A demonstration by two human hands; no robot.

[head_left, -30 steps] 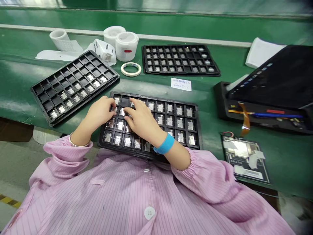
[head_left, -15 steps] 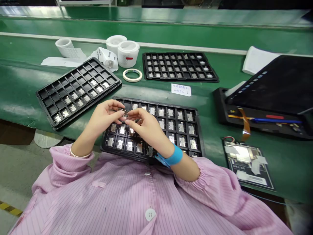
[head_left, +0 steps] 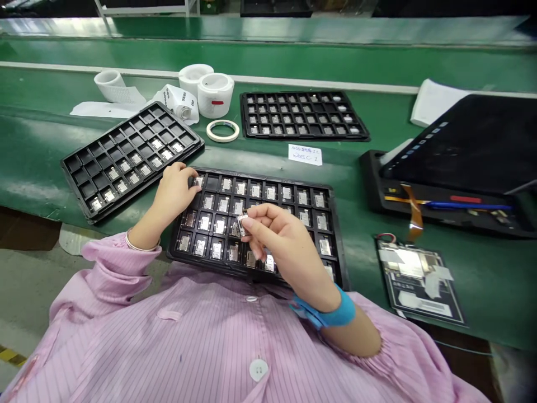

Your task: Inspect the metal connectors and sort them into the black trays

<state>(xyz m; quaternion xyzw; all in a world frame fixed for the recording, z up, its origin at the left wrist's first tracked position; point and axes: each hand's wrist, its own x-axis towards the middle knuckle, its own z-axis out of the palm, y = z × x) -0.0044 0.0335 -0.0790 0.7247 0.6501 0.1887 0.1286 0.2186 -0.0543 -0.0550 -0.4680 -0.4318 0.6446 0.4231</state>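
A black compartment tray (head_left: 255, 273) lies in front of me, with small silver-faced circuit boards in most of its pockets. At its far left corner, my left hand (head_left: 175, 189) has thumb and fingers closed around a small circuit board (head_left: 198, 182) at the corner pocket. Over the middle of the tray my right hand (head_left: 279, 238), with a blue wrist strap (head_left: 331, 310), pinches another small circuit board (head_left: 242, 224) between thumb and fingers, tilted above the pockets. The right hand hides several pockets beneath it.
To the left lies a partly filled black tray (head_left: 90, 190); another tray (head_left: 304, 137) sits farther back. White label rolls (head_left: 215, 95), a tape ring (head_left: 222, 130) and a handwritten label (head_left: 305, 154) lie between. At right are a screen in a black holder (head_left: 465, 151) and a wired circuit assembly (head_left: 419, 285).
My hands, together over the tray's far left part before, have parted. The left moved left to the corner pocket; the right came right and nearer me with a small circuit board.
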